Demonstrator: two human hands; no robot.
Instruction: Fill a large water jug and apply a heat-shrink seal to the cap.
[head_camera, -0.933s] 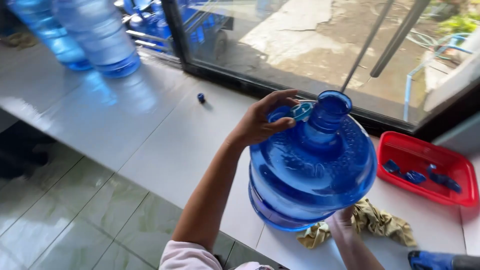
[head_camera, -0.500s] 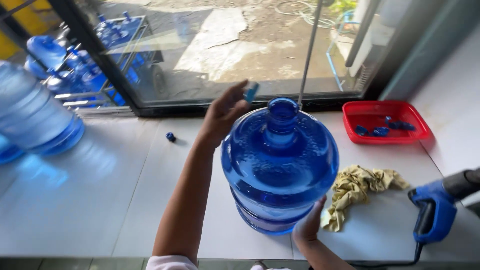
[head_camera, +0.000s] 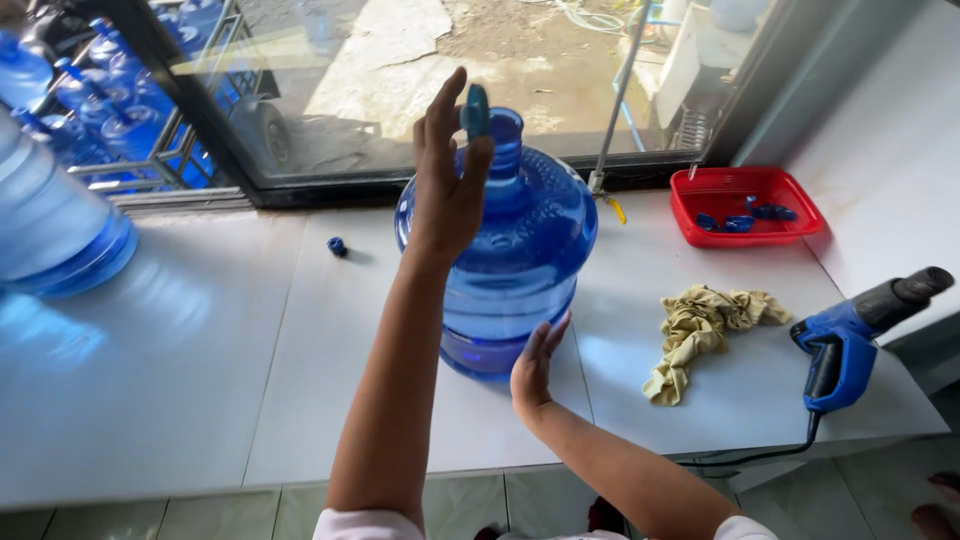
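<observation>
1. Big blue water jug (head_camera: 520, 250) stands upright on the white tiled counter (head_camera: 150, 370), about mid-counter, just in front of the window (head_camera: 400, 70). Its neck is open and points up.
2. Left hand (head_camera: 447, 170) is raised beside the jug's neck, fingers stretched up and mostly straight. A small blue cap (head_camera: 476, 110) is pinched between thumb and fingertips — right next to the neck opening, not on it.
3. Right hand (head_camera: 535, 365) is low, flat against the jug's lower right side near the base. Fingers are extended and pressed on the wall, palm open, gripping nothing — just bracing.
4. A small blue cap piece (head_camera: 337, 246) lies loose on the counter left of the jug, apart from it.
5. Crumpled yellowish rag (head_camera: 700, 330) lies on the counter right of the jug, near the right hand but not touching it.
6. Red tray (head_camera: 745, 235) sits at the back right by the window, with a few blue caps (head_camera: 745, 218) in it.
7. Blue heat gun (head_camera: 850, 345) with a black nozzle lies at the counter's right edge, its cord hanging off the front.
8. Another large clear-blue jug (head_camera: 50, 220) lies at far left on the counter, partly cut off.
9. Through the glass: more blue jugs on a metal rack (head_camera: 130, 130) outside.
</observation>
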